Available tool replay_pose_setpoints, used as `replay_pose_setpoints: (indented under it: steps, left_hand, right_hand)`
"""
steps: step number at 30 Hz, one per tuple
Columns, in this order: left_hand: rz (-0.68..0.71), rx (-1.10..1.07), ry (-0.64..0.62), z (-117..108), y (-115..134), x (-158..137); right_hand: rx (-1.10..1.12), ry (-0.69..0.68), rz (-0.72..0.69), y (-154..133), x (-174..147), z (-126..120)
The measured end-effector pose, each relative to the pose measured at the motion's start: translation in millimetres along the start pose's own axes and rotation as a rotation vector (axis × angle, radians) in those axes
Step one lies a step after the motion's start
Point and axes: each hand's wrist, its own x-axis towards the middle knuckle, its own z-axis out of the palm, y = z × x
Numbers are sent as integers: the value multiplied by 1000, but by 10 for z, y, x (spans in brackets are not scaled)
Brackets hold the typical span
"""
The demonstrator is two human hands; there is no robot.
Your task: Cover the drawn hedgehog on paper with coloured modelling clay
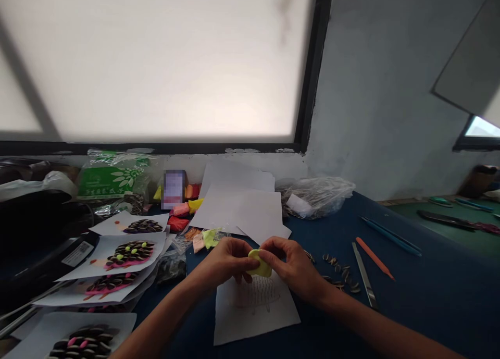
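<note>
Between my two hands is a flattened piece of yellow-green modelling clay (pixel 262 268). My left hand (pixel 230 260) pinches its left edge with thumb and fingers. On the other side, my right hand (pixel 287 262) grips its upper right edge. Below the clay lies a white paper sheet (pixel 234 325) with a faint drawing of a body, short strokes and legs; the hands hide its upper part. An open packet of similar yellow-green clay (pixel 211 237) rests beyond my left hand. Loose sunflower seeds (pixel 344 275) are scattered right of my right hand.
Seed-and-clay hedgehog pictures (pixel 130 255) are stacked at left. Blank paper (pixel 242 208) lies behind, near colourful clay packs (pixel 182 210), a green seed bag (pixel 113 176) and a clear plastic bag (pixel 316 195). At right are an orange tool (pixel 375 257), a metal blade-like tool (pixel 364 275) and blue tweezers (pixel 390 235).
</note>
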Motion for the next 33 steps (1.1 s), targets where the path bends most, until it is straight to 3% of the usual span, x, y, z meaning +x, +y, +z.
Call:
replay_pose_setpoints:
  steps: [11,16,23,29,33]
  left_hand:
    - [26,-17,27,-6,-33,17]
    - [31,-20,-18,1,-18,5]
    - [33,-1,29,27,-7,19]
    - [62,-2,63,25,-8,24]
    - [49,35,42,63,40,18]
  right_hand:
    - [72,12,17,-24,1,-9]
    - [20,24,8,-16,7,-22]
    - [75,-14,12,-44,7,-2]
    - [52,73,13,-1,12,-13]
    - [53,40,10,4,9,-9]
